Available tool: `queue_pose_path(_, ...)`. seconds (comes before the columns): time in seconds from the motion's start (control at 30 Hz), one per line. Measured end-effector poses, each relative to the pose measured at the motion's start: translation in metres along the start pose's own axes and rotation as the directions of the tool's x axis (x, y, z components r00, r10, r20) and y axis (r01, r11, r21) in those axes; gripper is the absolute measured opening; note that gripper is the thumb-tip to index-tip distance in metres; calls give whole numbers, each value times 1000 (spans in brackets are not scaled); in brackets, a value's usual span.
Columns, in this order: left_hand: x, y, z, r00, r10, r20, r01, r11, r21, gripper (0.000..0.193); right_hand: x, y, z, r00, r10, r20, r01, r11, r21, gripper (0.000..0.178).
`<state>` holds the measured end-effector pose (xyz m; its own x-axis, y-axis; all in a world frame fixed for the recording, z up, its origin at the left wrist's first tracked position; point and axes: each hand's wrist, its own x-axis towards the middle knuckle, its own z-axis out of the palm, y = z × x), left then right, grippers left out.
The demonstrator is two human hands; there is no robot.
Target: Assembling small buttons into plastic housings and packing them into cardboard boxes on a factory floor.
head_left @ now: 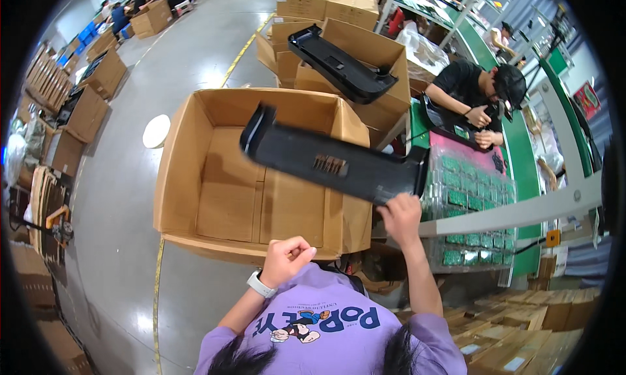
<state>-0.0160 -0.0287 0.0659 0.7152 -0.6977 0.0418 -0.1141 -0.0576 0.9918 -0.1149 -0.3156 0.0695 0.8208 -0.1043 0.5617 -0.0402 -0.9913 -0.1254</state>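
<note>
Housing (365, 170), long, black and plastic, is hanging over an open brown cardboard box (228, 199), the right hand (403, 217) clamping its right end; the left hand (285, 259), curled, is apparently holding nothing. One-ended support could be causing tipping.

The bare left hand (285, 263) is hovering in front of the torso, its fingers curling loosely inward, while the bare left forearm (242, 312) is slanting toward the middle. The bare right hand (401, 218) is sitting farther forward, fingers bending in a pinching grip, the bare right forearm (424, 277) pointing ahead.
</note>
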Motion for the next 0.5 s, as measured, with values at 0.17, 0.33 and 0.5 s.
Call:
queue_pose_path(0.17, -3, -21, 12, 971, -220, -97, 211, 973, -92, 23, 96, 85, 63, 968, 82, -239, -109, 989, -100, 25)
queue_pose_path(0.33, -24, -43, 9, 903, -324, -282, 314, 946, -83, 21, 201, 167, 138, 950, 186, -252, -271, 891, -364, 24)
queue_pose_path(0.5, -56, -55, 16, 724, -397, -564, 389, 910, -143, 23, 254, 194, 203, 968, 207, -142, -248, 874, -417, 19)
